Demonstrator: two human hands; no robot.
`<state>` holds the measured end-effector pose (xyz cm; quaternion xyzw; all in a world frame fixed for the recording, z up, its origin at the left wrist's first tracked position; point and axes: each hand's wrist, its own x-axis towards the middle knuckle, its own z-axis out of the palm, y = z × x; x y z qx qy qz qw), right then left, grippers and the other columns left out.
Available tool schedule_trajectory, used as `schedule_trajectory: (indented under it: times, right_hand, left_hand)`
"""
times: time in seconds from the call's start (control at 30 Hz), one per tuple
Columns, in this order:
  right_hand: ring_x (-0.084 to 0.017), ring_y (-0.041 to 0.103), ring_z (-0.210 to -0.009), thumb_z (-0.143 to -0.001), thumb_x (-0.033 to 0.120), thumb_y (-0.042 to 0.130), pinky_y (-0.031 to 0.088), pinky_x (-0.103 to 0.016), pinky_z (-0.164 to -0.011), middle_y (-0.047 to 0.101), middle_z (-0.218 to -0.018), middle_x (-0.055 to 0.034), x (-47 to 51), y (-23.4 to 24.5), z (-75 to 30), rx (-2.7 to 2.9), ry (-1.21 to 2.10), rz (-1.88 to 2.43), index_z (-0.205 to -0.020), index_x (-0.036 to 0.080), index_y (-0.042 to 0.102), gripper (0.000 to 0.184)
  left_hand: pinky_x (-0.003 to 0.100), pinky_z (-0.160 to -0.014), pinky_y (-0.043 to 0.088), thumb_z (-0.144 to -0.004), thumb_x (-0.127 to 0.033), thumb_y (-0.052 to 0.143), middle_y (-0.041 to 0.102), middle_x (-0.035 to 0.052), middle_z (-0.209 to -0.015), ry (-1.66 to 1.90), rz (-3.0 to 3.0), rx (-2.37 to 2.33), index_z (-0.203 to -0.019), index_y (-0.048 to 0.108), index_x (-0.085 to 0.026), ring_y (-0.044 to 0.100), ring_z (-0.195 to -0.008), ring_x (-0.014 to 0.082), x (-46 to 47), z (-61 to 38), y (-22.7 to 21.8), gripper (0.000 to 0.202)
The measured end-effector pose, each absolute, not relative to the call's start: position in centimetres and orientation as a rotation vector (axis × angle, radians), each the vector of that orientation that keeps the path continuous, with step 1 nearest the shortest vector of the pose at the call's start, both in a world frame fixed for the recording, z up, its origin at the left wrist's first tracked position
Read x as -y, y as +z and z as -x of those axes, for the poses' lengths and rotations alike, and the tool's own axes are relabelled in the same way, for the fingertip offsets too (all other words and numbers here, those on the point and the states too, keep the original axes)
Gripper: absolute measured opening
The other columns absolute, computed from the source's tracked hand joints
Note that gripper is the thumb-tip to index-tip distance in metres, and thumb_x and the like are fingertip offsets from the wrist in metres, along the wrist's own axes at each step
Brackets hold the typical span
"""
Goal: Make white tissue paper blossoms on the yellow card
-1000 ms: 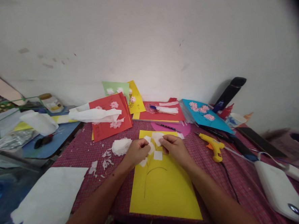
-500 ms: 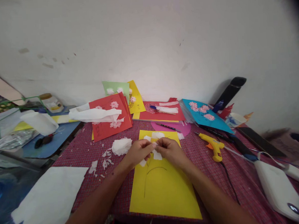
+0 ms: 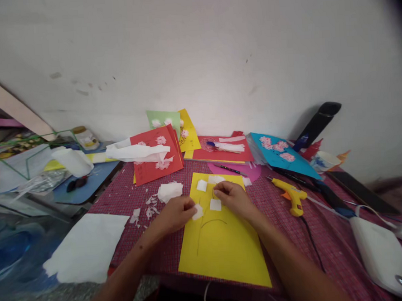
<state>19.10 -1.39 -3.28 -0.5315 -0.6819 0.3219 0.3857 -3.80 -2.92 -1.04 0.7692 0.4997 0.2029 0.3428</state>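
A yellow card (image 3: 224, 253) with thin dark curved lines lies in front of me. My left hand (image 3: 177, 213) is closed at its left edge, fingertips against a white tissue paper piece (image 3: 198, 212); whether they pinch it is hidden. Above the card, my right hand (image 3: 234, 197) has thumb and forefinger pressed together; what is between them is hidden. Just below those fingertips lies a white tissue square (image 3: 215, 205). More tissue pieces rest near the card's top, one of them a tilted square (image 3: 202, 185).
A tissue stack (image 3: 170, 191) and torn scraps lie left of the card. A yellow glue gun (image 3: 294, 197) with its cord is on the right, near a white power bank (image 3: 380, 253). Decorated red (image 3: 151, 171) and blue cards (image 3: 290, 165) stand behind. A large white sheet (image 3: 87, 248) overhangs the left side.
My hands, together over the card before, have parted. The left has moved left to the tissue piece at the card's edge; the right stays over the upper card. The view has shifted slightly left.
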Motion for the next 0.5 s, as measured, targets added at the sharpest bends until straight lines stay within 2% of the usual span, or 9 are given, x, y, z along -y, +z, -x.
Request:
schedule_trajectory:
  times: [0.1,0.23,0.33,0.5]
  right_hand:
    - [-0.014,0.055,-0.065,-0.080,0.025,0.051,0.040,-0.024,-0.058,0.063,-0.073,-0.0005,1.4,-3.3,-19.1,1.741,0.793,1.355,-0.078,0.018,0.063,0.014]
    - [-0.015,0.056,-0.068,-0.080,0.022,0.050,0.039,-0.024,-0.060,0.065,-0.076,-0.0013,1.2,-3.3,-19.6,1.810,0.749,1.393,-0.079,0.018,0.063,0.014]
    - [-0.015,0.056,-0.069,-0.078,0.017,0.050,0.037,-0.024,-0.060,0.065,-0.077,-0.0021,1.2,-3.1,-20.1,1.982,0.695,1.438,-0.080,0.018,0.064,0.014]
    - [-0.015,0.053,-0.065,-0.071,0.016,0.060,0.031,-0.024,-0.058,0.062,-0.073,-0.0031,1.3,-3.2,-20.5,2.154,0.554,1.568,-0.073,0.018,0.063,0.004]
  left_hand:
    - [0.026,-0.064,0.035,-0.074,-0.022,0.053,0.062,0.0044,-0.074,0.435,-2.184,-1.389,-0.075,0.060,-0.018,0.056,-0.072,0.0187,3.2,3.3,-1.3,0.009]
    - [0.029,-0.073,0.038,-0.074,-0.026,0.056,0.066,0.0095,-0.090,0.313,-2.251,-1.431,-0.090,0.062,-0.019,0.059,-0.087,0.0247,3.2,3.0,-1.4,0.019]
    - [0.030,-0.070,0.037,-0.075,-0.029,0.056,0.067,0.0105,-0.091,0.273,-2.293,-1.453,-0.093,0.061,-0.018,0.060,-0.086,0.0262,2.9,3.0,-1.5,0.022]
    - [0.029,-0.060,0.031,-0.071,-0.028,0.059,0.065,0.0070,-0.077,0.280,-2.247,-1.452,-0.074,0.060,-0.018,0.058,-0.072,0.0223,2.3,3.1,-1.5,0.010]
